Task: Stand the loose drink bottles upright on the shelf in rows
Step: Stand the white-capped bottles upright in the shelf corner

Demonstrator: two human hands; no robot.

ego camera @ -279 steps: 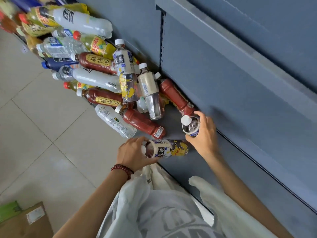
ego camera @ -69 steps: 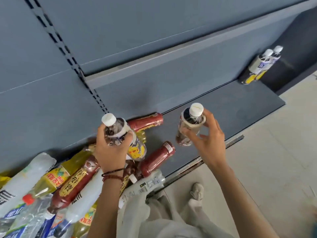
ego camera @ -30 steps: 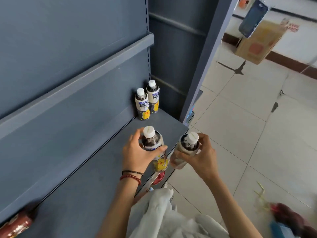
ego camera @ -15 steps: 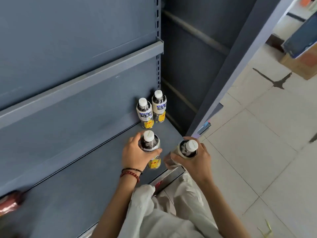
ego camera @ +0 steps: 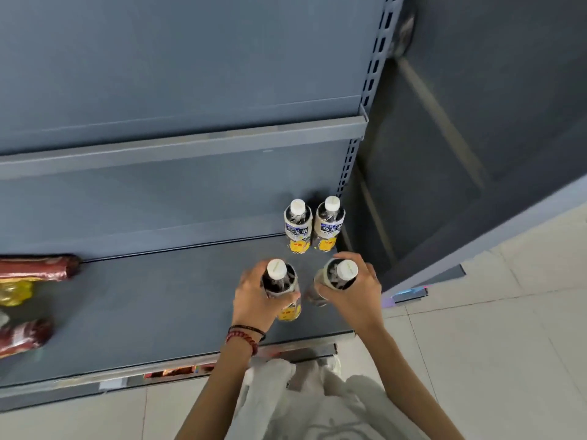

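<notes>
Head view, near to far.

Bottom edge: pale grey garment (ego camera: 317, 404) above tiled floor (ego camera: 492, 360), with both bare forearms reaching up-frame. On the left wrist, two bead bracelets (ego camera: 245, 336) — one dark, one red.

Past the front rail (ego camera: 190, 371) of the lower shelf (ego camera: 158, 300): left hand (ego camera: 254, 301) wrapped round the upper body of the left bottle (ego camera: 281, 282), grip closed about it. White cap, dark drink, yellow label showing below the hand. Held upright over the shelf deck; base contact with the deck: cannot tell.

Just beside it: right hand (ego camera: 355, 296) curled round the shoulder of the right bottle (ego camera: 338, 276). Same type, cap leaning toward the right, lower end blurred. Narrow gap between the two held bottles, both close to the right end of the shelf.

Directly behind, near the back panel (ego camera: 158, 211): rear-left bottle (ego camera: 297, 227) and rear-right bottle (ego camera: 328, 223). Standing upright side by side, white caps up, blue-and-white labels over yellow bands.

Well apart, at the far left edge of the same shelf: red-brown bottle (ego camera: 38, 268) lying on its side, yellow-labelled bottle (ego camera: 12, 292) next toward the front, second red-brown bottle (ego camera: 22, 336) nearest the rail — all blurred.

Farthest: grey upper shelf (ego camera: 190, 147), with slotted upright (ego camera: 370, 90) at its right end.
</notes>
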